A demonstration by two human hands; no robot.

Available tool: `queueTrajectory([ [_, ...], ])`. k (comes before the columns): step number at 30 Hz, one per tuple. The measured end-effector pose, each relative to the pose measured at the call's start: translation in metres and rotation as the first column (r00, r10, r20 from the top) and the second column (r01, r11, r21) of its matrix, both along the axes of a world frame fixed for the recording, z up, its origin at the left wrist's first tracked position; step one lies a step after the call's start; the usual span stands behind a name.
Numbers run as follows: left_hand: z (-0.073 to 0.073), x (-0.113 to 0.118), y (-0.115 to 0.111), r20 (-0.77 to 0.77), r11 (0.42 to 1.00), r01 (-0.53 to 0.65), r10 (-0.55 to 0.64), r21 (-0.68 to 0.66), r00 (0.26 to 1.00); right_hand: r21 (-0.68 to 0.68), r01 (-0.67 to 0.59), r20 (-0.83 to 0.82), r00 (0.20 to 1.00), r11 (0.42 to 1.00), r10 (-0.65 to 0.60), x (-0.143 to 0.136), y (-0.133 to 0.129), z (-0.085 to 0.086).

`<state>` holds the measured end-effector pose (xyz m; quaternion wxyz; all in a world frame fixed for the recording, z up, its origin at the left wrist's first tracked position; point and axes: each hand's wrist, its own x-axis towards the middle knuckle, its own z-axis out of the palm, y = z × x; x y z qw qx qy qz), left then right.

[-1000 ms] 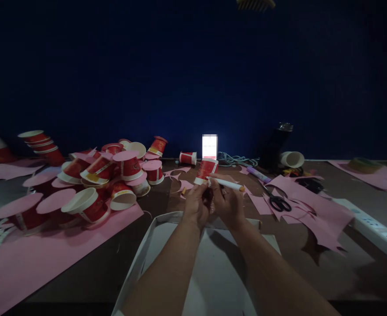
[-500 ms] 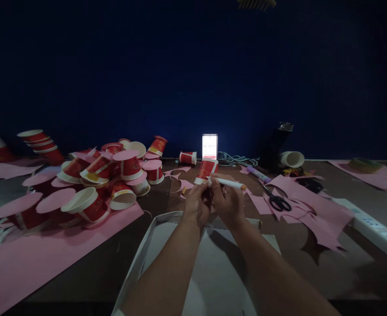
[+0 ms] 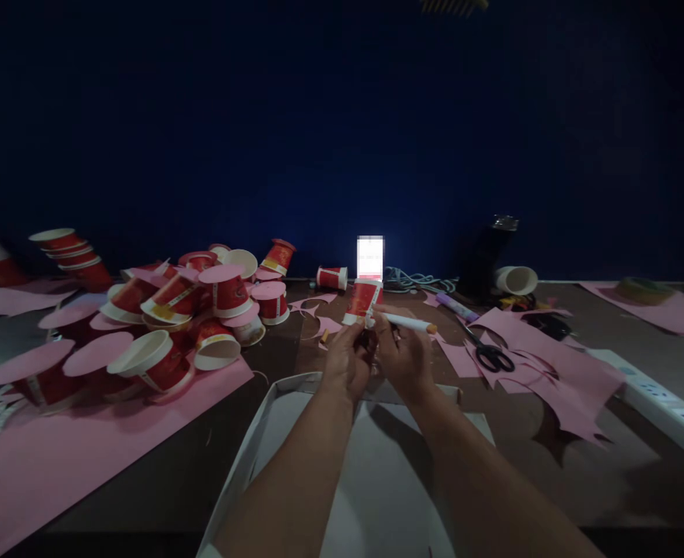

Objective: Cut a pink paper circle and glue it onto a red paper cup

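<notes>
Just ahead of me, my left hand (image 3: pixel 347 358) is closed around the lower part of a red paper cup (image 3: pixel 365 299). The cup is tilted, with its pale rim towards my fingers, which partly cover it. Pinched in my right hand (image 3: pixel 401 349) is a white pen-like stick (image 3: pixel 409 322) with an orange end pointing right. Its other end is at the cup's side, hidden by my fingers, so I cannot tell whether it touches. Both forearms reach over a shallow white box (image 3: pixel 278 418).
Several red cups with pink paper discs (image 3: pixel 221 274) crowd the left on a pink sheet (image 3: pixel 115 457). Right lie black scissors (image 3: pixel 493 358), cut pink paper (image 3: pixel 557 372), a purple tube (image 3: pixel 457 308) and a power strip (image 3: pixel 661 403). A lit screen (image 3: pixel 370 256) stands behind the cup.
The cup has shifted slightly left and turned a little in my left hand. My right hand and the white stick have barely moved.
</notes>
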<state>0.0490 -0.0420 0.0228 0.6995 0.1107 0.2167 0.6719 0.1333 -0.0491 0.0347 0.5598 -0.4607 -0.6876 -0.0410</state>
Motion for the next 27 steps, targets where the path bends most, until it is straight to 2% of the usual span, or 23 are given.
queueTrajectory([
  [16, 0.0087, -0.0022, -0.0038, 0.018, 0.998, -0.002, 0.003, -0.063, 1.000, -0.008, 0.021, 0.002, 1.000, 1.000, -0.021, 0.0012, -0.0013, 0.0014],
  [27, 0.0092, -0.0044, -0.0032, 0.078, 0.996, 0.003, 0.004, -0.091, 0.997, 0.003, 0.016, -0.023, 1.000, 1.000, -0.016, 0.0017, -0.0007, 0.0019],
])
